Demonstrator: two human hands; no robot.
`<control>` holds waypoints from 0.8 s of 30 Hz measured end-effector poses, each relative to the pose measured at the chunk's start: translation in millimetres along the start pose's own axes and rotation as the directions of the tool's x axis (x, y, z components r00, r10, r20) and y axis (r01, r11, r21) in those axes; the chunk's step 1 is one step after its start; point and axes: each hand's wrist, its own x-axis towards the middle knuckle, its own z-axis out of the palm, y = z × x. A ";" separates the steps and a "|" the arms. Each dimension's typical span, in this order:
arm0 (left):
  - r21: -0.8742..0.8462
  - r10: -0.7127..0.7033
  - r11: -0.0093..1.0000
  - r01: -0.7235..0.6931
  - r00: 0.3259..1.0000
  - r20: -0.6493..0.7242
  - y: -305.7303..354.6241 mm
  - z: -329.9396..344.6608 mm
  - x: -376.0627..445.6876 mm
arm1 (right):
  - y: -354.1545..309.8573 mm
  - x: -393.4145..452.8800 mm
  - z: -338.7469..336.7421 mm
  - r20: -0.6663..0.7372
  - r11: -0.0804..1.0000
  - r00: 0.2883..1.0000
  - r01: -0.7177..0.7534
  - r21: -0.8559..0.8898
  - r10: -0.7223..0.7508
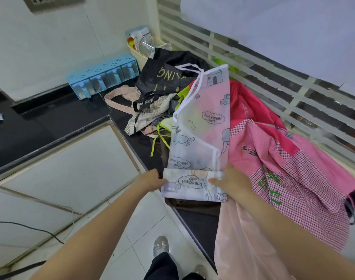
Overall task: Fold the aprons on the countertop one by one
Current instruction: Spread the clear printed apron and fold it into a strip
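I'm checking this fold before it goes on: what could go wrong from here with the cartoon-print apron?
1. The white cartoon apron lies on the heaped pink apron and other cloth, not on bare countertop, so the fold may come out crooked.
2. Its white ties trail loose at the far end and may tangle with the black apron.
3. The left hand and right hand hold only the near folded edge, which overhangs the counter and may slip.

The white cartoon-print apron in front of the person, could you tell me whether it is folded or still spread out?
Partly folded: the white cartoon-print apron has its near end turned over into a band, gripped by the left hand and right hand; the rest lies spread out.
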 end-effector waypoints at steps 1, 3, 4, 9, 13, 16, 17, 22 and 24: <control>0.052 0.016 0.999 -0.012 0.996 -0.082 1.2 -4.0 0.5 | -3.4 -1.8 -3.9 -0.006 0.999 1.000 0.022 -0.044 -0.023; -0.006 0.078 0.997 -0.082 0.965 -0.252 9.2 -14.3 2.6 | -9.9 -1.4 -12.4 -0.026 0.993 0.996 0.085 -0.081 -0.087; -0.065 0.110 0.989 -0.137 0.944 -0.310 15.5 -20.2 5.0 | -13.6 0.6 -18.3 -0.050 0.989 0.991 0.120 -0.087 -0.124; -0.295 0.133 0.929 -0.223 0.946 -0.296 42.6 -39.2 24.0 | -35.1 10.8 -40.6 -0.158 0.946 0.933 0.312 -0.092 -0.323; -0.322 0.189 0.912 -0.255 0.957 -0.220 50.7 -41.5 41.7 | -50.0 26.0 -36.5 -0.048 0.856 0.887 0.428 -0.290 -0.460; -0.388 0.182 0.892 -0.234 0.969 -0.165 49.8 -41.5 55.7 | -59.0 38.8 -24.1 0.079 0.816 0.898 0.427 -0.389 -0.432; -0.415 0.180 0.883 -0.220 0.974 -0.135 48.6 -42.1 61.8 | -62.2 43.5 -19.2 0.099 0.809 0.901 0.423 -0.407 -0.422; -0.539 0.170 0.829 -0.147 0.985 -0.007 39.1 -45.2 80.1 | -72.6 62.7 -2.7 0.118 0.802 0.908 0.410 -0.434 -0.401; -0.597 0.163 0.793 -0.123 0.987 0.013 33.8 -46.1 85.9 | -75.9 69.2 3.6 0.096 0.797 0.914 0.391 -0.461 -0.394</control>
